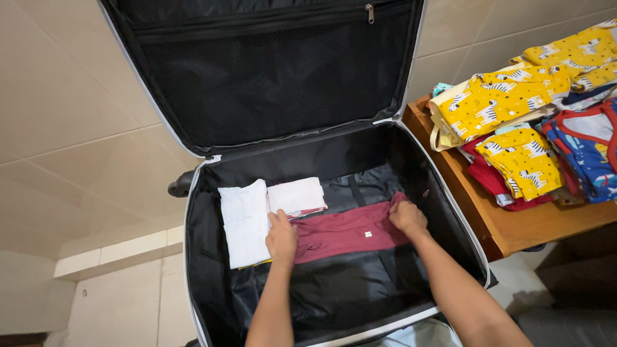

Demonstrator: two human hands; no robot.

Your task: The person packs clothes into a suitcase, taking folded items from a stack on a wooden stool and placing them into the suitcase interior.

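A person's two hands press a folded maroon garment [350,232] flat inside an open black suitcase [212,270] that lies on a pale tiled floor [77,128]. The left hand [281,238] rests palm-down on the garment's left end, fingers together and laid flat, just beside a folded white shirt [244,222] and a smaller folded pale pink cloth [297,196]. The right hand [407,217] is curled over the garment's right end, near the suitcase's side wall — whether it pinches the fabric or only pushes down cannot be told from this angle.

The garment looks light, soft and limp: it should sag if lifted by one corner, so holding it at both ends, as here, seems the surest way to keep the fold. It appears neither slippery nor fragile.

The mesh-pocketed lid [270,71] stands open behind. To the right, a wooden counter [514,228] carries stacks of children's clothes — yellow zebra-print pieces [488,103], a red one [485,177] and a blue one [585,154].
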